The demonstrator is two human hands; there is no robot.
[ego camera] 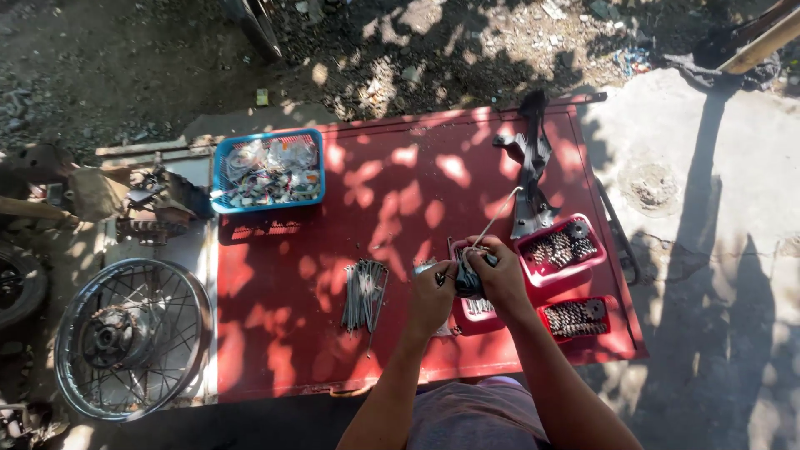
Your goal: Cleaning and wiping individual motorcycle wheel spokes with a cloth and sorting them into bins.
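While you hold the small dark hub point(468, 282) over the red table point(292, 350), keep it steady. Your right hand point(498, 275) wraps tight around the hub and a thin metal spoke point(498, 218). Your left hand point(433, 296) pinches its near side. Guide each spoke in slowly. On the table, left of the hub, lies a shiny spoke bundle point(364, 293). Right of it sit red trays point(560, 247) of little round nuts.

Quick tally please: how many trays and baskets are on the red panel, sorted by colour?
Blue plastic mesh basket of small parts: 1
Red plastic trays, one upper right, one lower right, one under the hands: 3
Total: 4
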